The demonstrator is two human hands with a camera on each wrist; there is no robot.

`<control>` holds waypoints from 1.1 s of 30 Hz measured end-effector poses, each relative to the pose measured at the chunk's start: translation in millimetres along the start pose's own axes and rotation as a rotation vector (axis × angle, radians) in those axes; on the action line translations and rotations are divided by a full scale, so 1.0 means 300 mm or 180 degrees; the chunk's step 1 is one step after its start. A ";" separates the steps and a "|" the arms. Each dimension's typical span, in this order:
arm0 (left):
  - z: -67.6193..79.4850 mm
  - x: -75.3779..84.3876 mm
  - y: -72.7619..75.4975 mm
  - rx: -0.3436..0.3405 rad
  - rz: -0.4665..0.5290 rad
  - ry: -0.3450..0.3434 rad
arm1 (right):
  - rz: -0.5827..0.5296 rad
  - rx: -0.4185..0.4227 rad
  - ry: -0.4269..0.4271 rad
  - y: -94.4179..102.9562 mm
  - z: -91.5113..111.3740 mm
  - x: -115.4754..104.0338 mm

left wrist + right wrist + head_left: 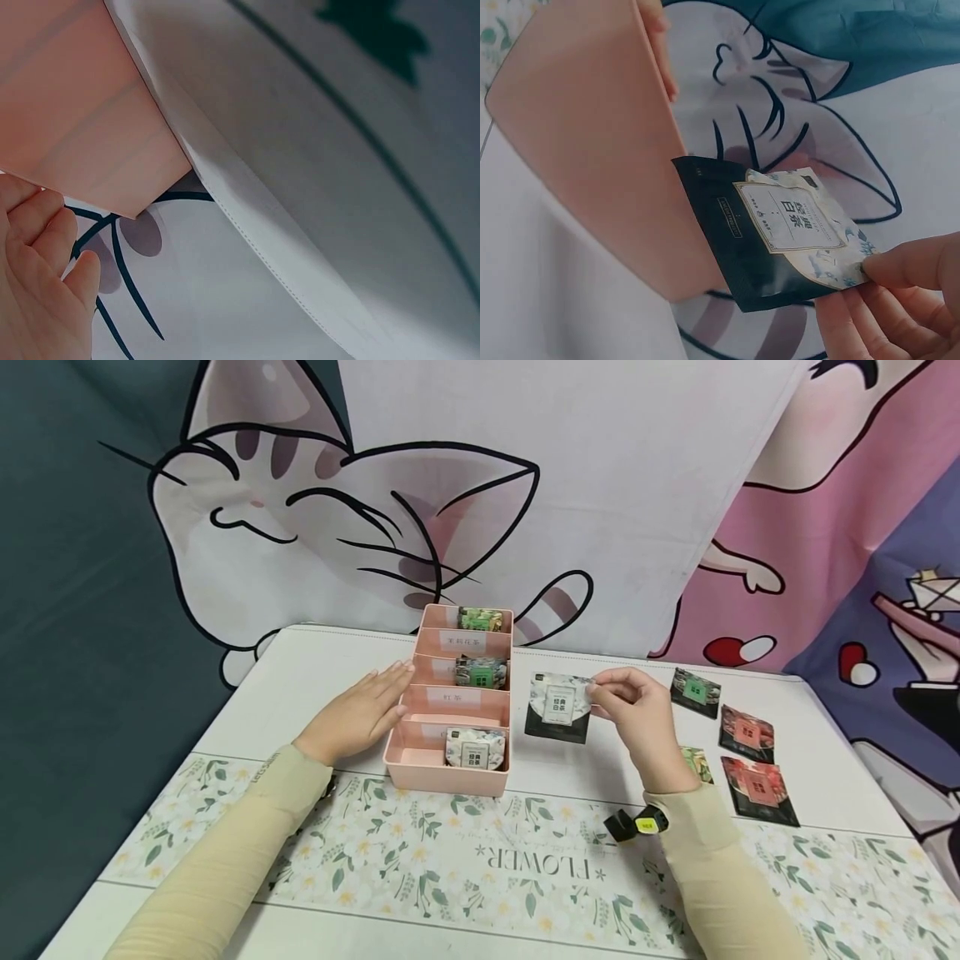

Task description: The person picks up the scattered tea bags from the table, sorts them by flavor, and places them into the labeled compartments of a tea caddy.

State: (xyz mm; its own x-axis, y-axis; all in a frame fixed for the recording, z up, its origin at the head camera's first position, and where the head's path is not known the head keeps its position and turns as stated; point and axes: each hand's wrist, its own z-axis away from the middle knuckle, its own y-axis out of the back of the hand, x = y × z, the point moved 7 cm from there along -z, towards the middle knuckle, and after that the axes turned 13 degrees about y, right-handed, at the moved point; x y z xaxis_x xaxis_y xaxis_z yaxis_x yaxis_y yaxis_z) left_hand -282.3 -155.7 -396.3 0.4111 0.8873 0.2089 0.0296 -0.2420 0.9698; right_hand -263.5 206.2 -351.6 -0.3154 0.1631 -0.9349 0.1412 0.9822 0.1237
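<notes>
My right hand pinches a white-and-black tea sachet by its upper right edge, just right of a pink divided box. In the right wrist view, thumb and fingers grip a corner of the sachet beside the box's side wall. My left hand lies with straight fingers along the left side of the box. The box's front compartment holds another white-and-black sachet. A green-labelled sachet stands in a middle compartment, and a green-and-yellow one at the back.
On the table's right lie a black-and-green sachet, two red ones, and a yellow-green one partly behind my right wrist. A flower-printed cloth strip crosses the table's front. Behind hangs a curtain with a cartoon cat.
</notes>
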 end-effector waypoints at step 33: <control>0.000 0.001 0.000 0.0022 0.0012 -0.0028 | -0.0444 -0.0532 0.0302 -0.291 0.075 -0.051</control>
State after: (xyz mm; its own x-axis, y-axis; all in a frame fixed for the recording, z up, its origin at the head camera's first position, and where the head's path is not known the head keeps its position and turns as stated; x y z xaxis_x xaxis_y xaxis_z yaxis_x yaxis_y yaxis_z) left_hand -282.1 -155.4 -396.4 0.4191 0.8830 0.2113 0.0343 -0.2479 0.9682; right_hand -249.9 115.8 -355.6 -0.4087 0.0251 -0.9123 -0.0647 0.9963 0.0563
